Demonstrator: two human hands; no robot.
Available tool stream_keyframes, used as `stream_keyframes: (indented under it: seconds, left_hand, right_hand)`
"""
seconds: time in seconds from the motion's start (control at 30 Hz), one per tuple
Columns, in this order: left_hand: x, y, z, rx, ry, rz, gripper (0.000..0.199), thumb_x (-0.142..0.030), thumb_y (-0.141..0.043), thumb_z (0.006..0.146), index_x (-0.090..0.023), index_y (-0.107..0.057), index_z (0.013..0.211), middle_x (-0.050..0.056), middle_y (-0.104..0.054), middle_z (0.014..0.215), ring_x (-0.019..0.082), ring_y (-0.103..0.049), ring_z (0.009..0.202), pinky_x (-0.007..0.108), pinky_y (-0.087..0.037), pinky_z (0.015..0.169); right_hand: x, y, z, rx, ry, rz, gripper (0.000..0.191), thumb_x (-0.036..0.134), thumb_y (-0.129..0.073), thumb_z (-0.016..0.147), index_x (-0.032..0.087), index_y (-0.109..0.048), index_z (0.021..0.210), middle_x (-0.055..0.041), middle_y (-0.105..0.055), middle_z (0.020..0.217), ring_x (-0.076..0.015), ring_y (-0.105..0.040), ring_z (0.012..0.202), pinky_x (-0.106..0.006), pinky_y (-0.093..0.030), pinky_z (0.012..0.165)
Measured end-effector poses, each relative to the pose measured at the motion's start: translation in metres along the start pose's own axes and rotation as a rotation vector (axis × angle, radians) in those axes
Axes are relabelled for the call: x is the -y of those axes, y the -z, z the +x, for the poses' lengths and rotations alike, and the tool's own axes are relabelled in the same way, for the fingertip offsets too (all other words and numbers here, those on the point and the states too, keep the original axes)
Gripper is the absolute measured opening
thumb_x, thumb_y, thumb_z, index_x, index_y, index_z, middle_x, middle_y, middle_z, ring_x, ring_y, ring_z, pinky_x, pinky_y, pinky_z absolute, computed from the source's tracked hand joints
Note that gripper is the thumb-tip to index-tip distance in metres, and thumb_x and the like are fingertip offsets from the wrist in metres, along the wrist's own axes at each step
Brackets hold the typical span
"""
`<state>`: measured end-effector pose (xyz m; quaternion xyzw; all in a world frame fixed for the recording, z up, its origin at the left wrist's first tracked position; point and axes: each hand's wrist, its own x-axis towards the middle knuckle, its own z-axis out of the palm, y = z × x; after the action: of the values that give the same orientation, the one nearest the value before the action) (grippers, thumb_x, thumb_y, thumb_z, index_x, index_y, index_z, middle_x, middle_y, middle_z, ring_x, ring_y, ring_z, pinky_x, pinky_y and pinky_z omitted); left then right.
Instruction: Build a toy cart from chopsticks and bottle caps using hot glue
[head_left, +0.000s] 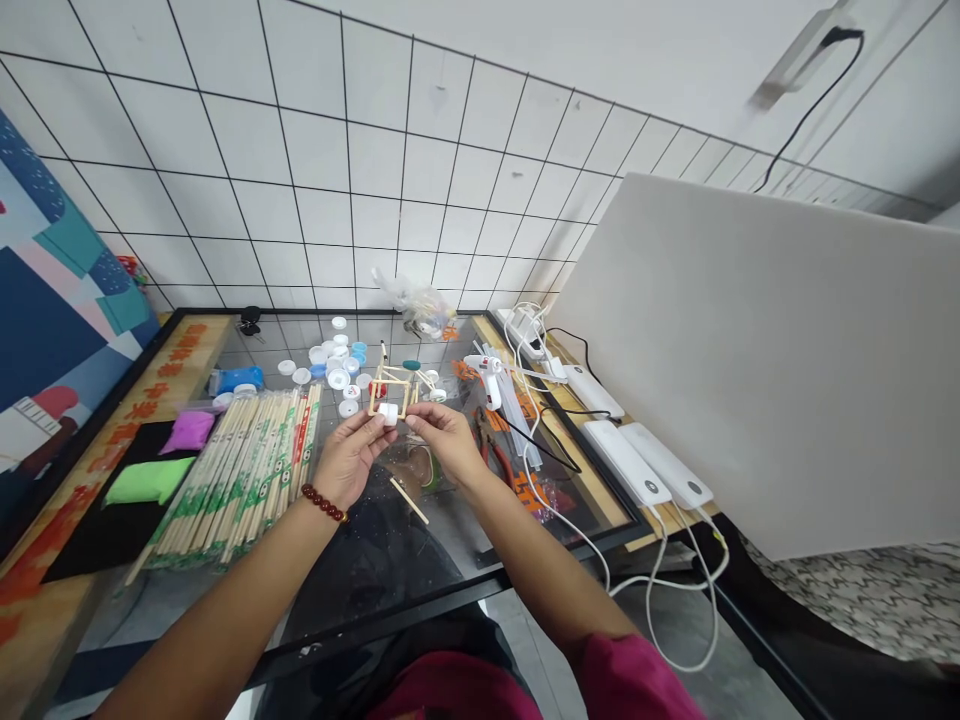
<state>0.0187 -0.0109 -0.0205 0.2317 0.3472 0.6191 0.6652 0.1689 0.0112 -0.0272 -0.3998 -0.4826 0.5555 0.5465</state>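
Observation:
A small frame of pale wooden sticks (390, 383) is held up over the glass-topped table. A white cap (388, 411) sits at its lower edge, pinched by my left hand (352, 455), which wears a beaded bracelet. The fingertips of my right hand (446, 438) are closed on the frame's lower right corner. Below the hands a loose stick (409, 501) lies on the glass. Behind the frame are several white and blue bottle caps (338, 379).
Wrapped chopsticks (232, 480), green clay (148, 481) and purple clay (187, 431) lie left. To the right are a glue gun (489, 377), pliers (495, 440), glue sticks (519, 415), cables and white power banks (626, 462). A plastic bag (420, 305) rests near the tiled wall.

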Motion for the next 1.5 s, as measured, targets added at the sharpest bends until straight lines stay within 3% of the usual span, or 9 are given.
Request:
stream_keyframes:
  seconds: [0.23, 0.43, 0.67, 0.93, 1.2, 1.5]
  left_hand:
    - [-0.002, -0.001, 0.001, -0.016, 0.001, -0.01, 0.027, -0.019, -0.088, 0.061, -0.014, -0.077, 0.085, 0.004, -0.073, 0.085, 0.015, -0.066, 0.079, 0.029, -0.057, 0.076]
    - [-0.001, 0.003, 0.002, -0.031, -0.004, 0.129, 0.031, -0.022, -0.09, 0.055, -0.012, -0.079, 0.082, 0.007, -0.074, 0.089, 0.014, -0.063, 0.076, 0.025, -0.051, 0.066]
    - [0.001, 0.002, -0.001, 0.011, -0.006, 0.295, 0.039, -0.028, -0.089, 0.054, -0.016, -0.081, 0.09, 0.006, -0.074, 0.087, 0.014, -0.059, 0.073, 0.025, -0.047, 0.064]
    - [0.003, 0.004, 0.003, -0.004, 0.02, 0.29, 0.034, -0.026, -0.088, 0.055, -0.015, -0.081, 0.086, 0.006, -0.073, 0.082, 0.013, -0.057, 0.067, 0.023, -0.043, 0.057]
    - [0.004, 0.003, 0.0, 0.044, 0.039, 0.249, 0.034, -0.03, -0.087, 0.058, -0.015, -0.079, 0.087, 0.008, -0.073, 0.087, 0.017, -0.063, 0.077, 0.027, -0.05, 0.069]
    - [0.011, 0.006, 0.003, 0.025, -0.004, 0.225, 0.034, -0.036, -0.09, 0.058, -0.015, -0.076, 0.079, 0.002, -0.068, 0.074, 0.012, -0.058, 0.069, 0.024, -0.045, 0.065]
  right_hand:
    - [0.002, 0.006, 0.004, -0.037, 0.018, -0.075, 0.022, 0.035, -0.083, 0.063, 0.02, -0.077, 0.077, -0.0005, -0.072, 0.072, -0.0152, -0.06, 0.065, -0.029, -0.046, 0.068]
    - [0.023, 0.023, 0.013, -0.189, 0.153, -0.097, 0.021, 0.039, -0.078, 0.068, 0.022, -0.078, 0.079, -0.0016, -0.076, 0.082, -0.0194, -0.064, 0.082, -0.034, -0.048, 0.084]
    - [0.028, 0.031, 0.012, -0.081, -0.02, -0.116, 0.029, 0.047, -0.083, 0.061, 0.021, -0.078, 0.072, -0.0001, -0.073, 0.071, -0.0175, -0.061, 0.075, -0.032, -0.047, 0.079]
    - [0.027, 0.028, 0.009, 0.072, -0.139, -0.119, 0.031, 0.05, -0.085, 0.06, 0.022, -0.079, 0.072, 0.0003, -0.072, 0.071, -0.0156, -0.06, 0.068, -0.031, -0.045, 0.071]
    - [0.027, 0.027, 0.008, 0.081, -0.174, -0.124, 0.027, 0.042, -0.087, 0.055, 0.019, -0.078, 0.067, 0.0022, -0.067, 0.061, -0.012, -0.053, 0.061, -0.029, -0.041, 0.068]
    - [0.023, 0.018, 0.006, 0.105, -0.217, -0.076, 0.024, 0.035, -0.086, 0.054, 0.017, -0.075, 0.064, 0.0025, -0.065, 0.061, -0.0105, -0.051, 0.06, -0.027, -0.04, 0.065]
